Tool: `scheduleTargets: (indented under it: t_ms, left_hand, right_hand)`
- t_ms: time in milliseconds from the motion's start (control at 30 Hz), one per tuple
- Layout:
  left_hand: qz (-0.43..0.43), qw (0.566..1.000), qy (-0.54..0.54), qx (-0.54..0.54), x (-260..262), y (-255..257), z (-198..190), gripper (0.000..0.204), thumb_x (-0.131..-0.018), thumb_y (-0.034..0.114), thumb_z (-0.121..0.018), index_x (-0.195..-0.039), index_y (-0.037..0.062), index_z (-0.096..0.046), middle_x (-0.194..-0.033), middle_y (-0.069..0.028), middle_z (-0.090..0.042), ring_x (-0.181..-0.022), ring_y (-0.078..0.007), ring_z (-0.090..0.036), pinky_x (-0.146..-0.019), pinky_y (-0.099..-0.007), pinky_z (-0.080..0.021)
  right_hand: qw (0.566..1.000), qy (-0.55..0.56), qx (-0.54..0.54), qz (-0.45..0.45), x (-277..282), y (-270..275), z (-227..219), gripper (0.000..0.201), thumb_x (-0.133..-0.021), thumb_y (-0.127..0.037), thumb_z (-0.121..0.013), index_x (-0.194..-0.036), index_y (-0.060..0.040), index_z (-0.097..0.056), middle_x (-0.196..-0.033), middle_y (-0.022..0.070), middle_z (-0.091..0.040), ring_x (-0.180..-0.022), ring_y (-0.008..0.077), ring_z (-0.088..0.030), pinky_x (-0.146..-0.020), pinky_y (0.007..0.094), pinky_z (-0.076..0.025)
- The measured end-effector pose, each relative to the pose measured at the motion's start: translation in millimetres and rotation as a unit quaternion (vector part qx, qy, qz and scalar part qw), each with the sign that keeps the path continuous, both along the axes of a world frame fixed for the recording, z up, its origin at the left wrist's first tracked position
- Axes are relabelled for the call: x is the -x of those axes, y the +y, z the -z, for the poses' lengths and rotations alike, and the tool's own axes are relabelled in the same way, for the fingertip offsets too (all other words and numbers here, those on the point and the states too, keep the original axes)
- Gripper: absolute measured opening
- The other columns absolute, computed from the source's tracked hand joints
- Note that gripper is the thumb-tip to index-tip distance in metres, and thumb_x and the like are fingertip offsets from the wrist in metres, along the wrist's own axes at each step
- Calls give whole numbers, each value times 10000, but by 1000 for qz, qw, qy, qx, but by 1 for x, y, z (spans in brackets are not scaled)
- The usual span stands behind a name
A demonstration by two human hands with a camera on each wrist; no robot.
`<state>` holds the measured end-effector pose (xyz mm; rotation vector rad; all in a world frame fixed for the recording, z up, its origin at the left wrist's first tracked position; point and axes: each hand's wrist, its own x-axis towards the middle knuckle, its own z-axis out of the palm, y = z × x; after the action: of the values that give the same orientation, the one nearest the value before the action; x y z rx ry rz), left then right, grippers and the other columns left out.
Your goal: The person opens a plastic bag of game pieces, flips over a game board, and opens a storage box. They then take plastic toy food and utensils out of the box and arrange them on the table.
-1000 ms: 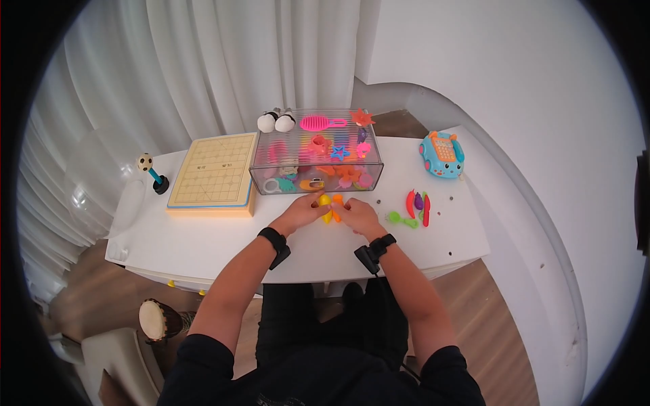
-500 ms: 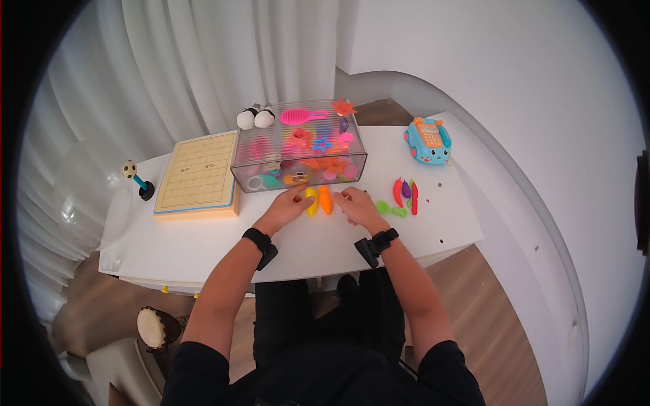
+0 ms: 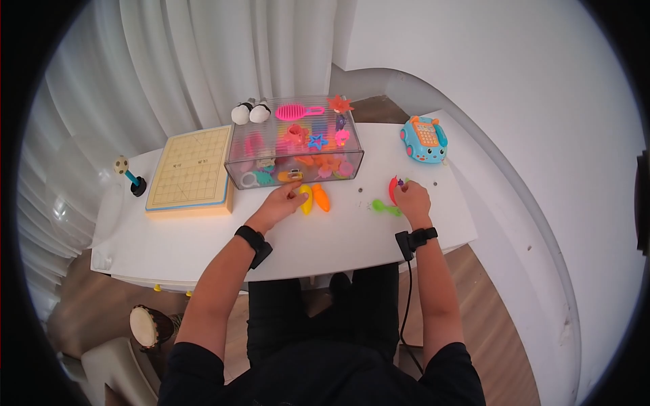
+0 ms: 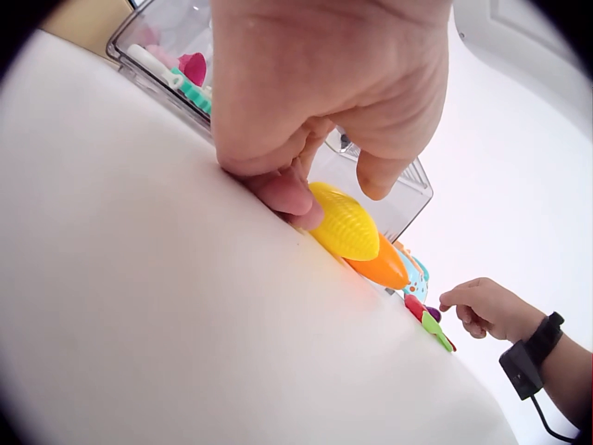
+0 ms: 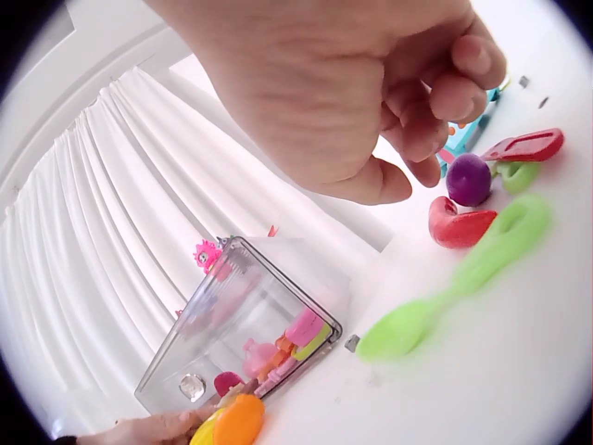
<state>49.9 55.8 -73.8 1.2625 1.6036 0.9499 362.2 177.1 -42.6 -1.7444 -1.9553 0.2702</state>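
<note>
My left hand rests at the left side of a yellow toy corn cob, its fingertips touching the near end while the thumb stays apart. An orange toy carrot lies close along the cob's right side. Over the small toys on the right hovers my right hand, fingers loosely bent and thumb tip near a purple toy eggplant, nothing held. Beside the eggplant lie a red toy chili pepper, a light green toy spoon and a flat red toy utensil.
Behind the corn stands a clear box full of toys, with a pink brush and other toys on its lid. A wooden board game box and a soccer-ball toy are left. A blue toy phone sits back right.
My right hand has left the carrot and moved right to above the eggplant. The carrot now lies on the table, tilted against the corn. My left hand stays at the corn.
</note>
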Motion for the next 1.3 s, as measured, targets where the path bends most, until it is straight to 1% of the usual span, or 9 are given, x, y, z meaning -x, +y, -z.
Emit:
scheduleTargets:
  t_ms: [33,300,367,433,500,567,767,833,1300]
  left_hand:
    - [-4,1000,3,11,0,0,-1,630,-895,351,-626,-1383,7,-428,-847,-33,-552,-765,-121,-522,-712,-254,-443]
    - [-10,1000,-21,-8,1,0,6,614,-894,343,-624,-1370,3,-439,-872,-34,-553,-794,-121,-522,-717,-253,-443]
    - [-8,1000,-18,-12,2,0,6,612,-894,343,-624,-1369,3,-441,-878,-35,-554,-799,-122,-522,-719,-254,-444]
    - [7,1000,-15,-22,2,1,6,603,-912,301,-615,-1388,-2,-401,-822,9,-512,-705,-74,-477,-629,-219,-425]
    - [4,1000,-5,-12,4,1,5,609,-899,317,-625,-1379,3,-421,-851,-14,-533,-753,-100,-501,-676,-238,-436]
    - [5,1000,6,-1,3,0,3,615,-886,333,-635,-1370,8,-442,-880,-38,-555,-800,-127,-525,-722,-257,-446]
    - [-7,1000,8,0,2,1,8,616,-877,315,-650,-1367,4,-446,-871,-38,-562,-797,-129,-535,-727,-258,-451]
    - [0,1000,-4,-7,2,2,9,639,-883,279,-653,-1392,-8,-395,-837,2,-530,-728,-79,-503,-641,-222,-432]
    - [-10,998,-54,-10,3,-1,4,609,-878,247,-658,-1378,-7,-418,-850,-8,-538,-731,-85,-500,-648,-223,-428]
  right_hand:
    - [1000,-13,11,-4,0,1,2,306,-822,-346,-569,-803,-55,-663,-820,178,-674,-780,384,-648,-709,467,-515]
    - [988,-148,35,-24,5,7,16,336,-800,-366,-580,-789,-44,-674,-830,190,-671,-784,365,-658,-710,451,-524]
    - [991,-127,22,-41,6,8,19,322,-788,-351,-592,-782,-39,-670,-806,193,-666,-785,365,-654,-707,458,-521]
    - [994,-95,4,-45,10,2,14,317,-782,-349,-604,-776,-39,-665,-795,189,-664,-784,364,-651,-701,457,-518]
    - [997,-64,-10,-49,21,-10,8,312,-777,-347,-616,-771,-38,-660,-785,186,-662,-784,363,-648,-695,456,-515]
    - [983,29,12,-181,38,-27,6,304,-765,-350,-641,-753,-47,-650,-762,174,-656,-775,362,-639,-681,452,-508]
    - [952,-27,100,-286,86,-50,22,293,-773,-354,-637,-762,-61,-630,-752,159,-651,-758,360,-633,-675,455,-499]
    - [951,-33,97,-290,94,-51,25,290,-778,-349,-633,-784,-60,-616,-762,153,-652,-758,356,-632,-676,456,-496]
    - [951,19,93,-294,97,-43,29,314,-768,-360,-668,-792,-50,-622,-716,105,-665,-677,289,-647,-619,383,-501]
